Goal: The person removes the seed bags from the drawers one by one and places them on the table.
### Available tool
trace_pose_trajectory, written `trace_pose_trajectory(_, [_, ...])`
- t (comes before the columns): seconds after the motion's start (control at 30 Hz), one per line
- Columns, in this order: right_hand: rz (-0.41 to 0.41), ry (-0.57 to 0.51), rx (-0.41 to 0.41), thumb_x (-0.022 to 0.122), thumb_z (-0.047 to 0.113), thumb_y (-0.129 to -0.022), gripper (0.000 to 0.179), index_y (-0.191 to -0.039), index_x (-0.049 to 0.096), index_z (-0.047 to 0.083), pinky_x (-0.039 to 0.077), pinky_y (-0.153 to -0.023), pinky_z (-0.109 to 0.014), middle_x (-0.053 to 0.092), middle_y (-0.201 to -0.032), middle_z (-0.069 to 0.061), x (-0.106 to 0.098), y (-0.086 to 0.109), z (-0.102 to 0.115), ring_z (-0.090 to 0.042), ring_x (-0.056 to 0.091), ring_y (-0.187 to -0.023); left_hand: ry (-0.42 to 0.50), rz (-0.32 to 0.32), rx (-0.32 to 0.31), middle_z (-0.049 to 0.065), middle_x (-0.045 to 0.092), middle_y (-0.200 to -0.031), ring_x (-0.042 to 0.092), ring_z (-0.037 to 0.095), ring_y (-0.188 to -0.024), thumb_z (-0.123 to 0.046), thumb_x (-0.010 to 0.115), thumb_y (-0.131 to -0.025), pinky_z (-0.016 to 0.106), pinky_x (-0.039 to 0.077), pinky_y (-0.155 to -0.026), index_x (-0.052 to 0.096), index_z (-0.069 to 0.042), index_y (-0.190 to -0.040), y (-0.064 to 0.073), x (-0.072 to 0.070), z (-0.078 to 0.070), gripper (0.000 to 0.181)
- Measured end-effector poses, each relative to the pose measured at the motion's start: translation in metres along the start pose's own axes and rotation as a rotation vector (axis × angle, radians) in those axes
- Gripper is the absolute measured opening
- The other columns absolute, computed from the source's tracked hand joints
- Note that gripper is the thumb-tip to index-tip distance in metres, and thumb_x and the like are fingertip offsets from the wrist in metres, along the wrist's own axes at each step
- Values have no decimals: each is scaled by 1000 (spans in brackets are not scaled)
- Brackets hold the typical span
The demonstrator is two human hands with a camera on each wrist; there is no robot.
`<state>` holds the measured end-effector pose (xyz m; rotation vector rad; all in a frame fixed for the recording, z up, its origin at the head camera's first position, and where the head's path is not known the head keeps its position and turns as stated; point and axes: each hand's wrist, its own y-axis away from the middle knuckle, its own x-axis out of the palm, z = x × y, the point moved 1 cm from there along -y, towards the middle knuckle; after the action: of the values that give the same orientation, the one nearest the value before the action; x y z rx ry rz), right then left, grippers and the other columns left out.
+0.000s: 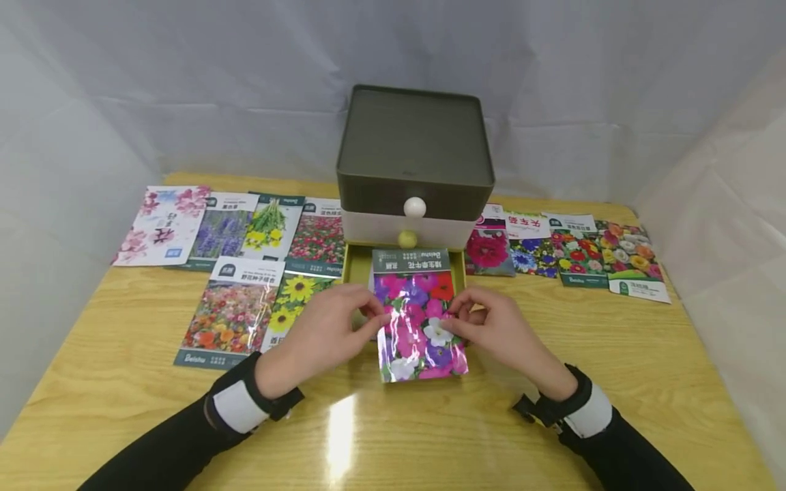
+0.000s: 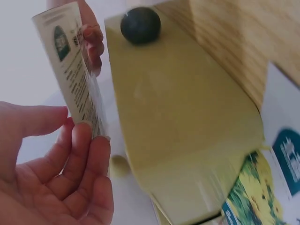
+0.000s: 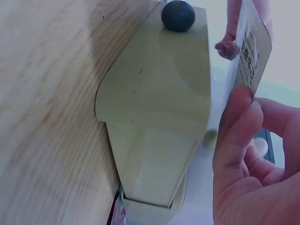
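Observation:
A seed packet [image 1: 413, 320] with pink, purple, red and white flowers is held over the pulled-out yellow-green drawer [image 1: 348, 266]. My left hand [image 1: 334, 320] pinches its left edge between thumb and fingers. On the opposite edge, my right hand [image 1: 488, 324] grips it the same way. Both wrist views show the packet's printed back [image 2: 70, 70] raised above the drawer's side wall [image 3: 154, 89]. A dark round knob [image 2: 140, 26] sits on the drawer front. Most of the drawer's inside is hidden beneath the packet.
The drawer belongs to a box unit [image 1: 417, 136] with a dark top, a white knob [image 1: 414, 207] and a yellow-green knob [image 1: 407, 239]. Several flower seed packets [image 1: 230, 310] lie to its left on the wooden table [image 1: 245, 423]; several more packets [image 1: 577, 249] lie to the right.

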<state>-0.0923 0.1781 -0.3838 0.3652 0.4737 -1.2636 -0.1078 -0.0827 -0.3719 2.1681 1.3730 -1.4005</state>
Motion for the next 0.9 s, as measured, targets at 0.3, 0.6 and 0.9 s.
trace_pose_trajectory(0.3, [20, -78, 164, 71, 39, -77, 50, -116, 51, 14, 48, -59, -36, 60, -90, -9, -29, 22, -7, -31, 57, -64, -44, 173, 182, -10, 57, -104, 49, 3, -99, -42, 55, -89, 23, 41, -86, 62, -21, -103, 0, 7, -16, 27])
trace_pose_trajectory(0.6, [-47, -157, 235, 66, 30, -83, 43, -116, 52, 6, 49, -62, -32, 66, -83, -10, -63, 45, -36, -20, 62, -72, 6, 328, 214, -5, 48, -133, 40, 11, -123, -53, 42, -93, 33, 31, -101, 54, -18, -125, -1, 8, -28, 49])
trace_pose_trajectory(0.9, [-105, -90, 290, 61, 35, -86, 48, -121, 49, 5, 50, -68, -31, 63, -98, -10, -86, 55, -70, -17, 62, -75, -18, 271, 192, -9, 50, -129, 41, 7, -120, -49, 46, -93, 30, 32, -99, 56, -19, -123, -1, 3, -17, 43])
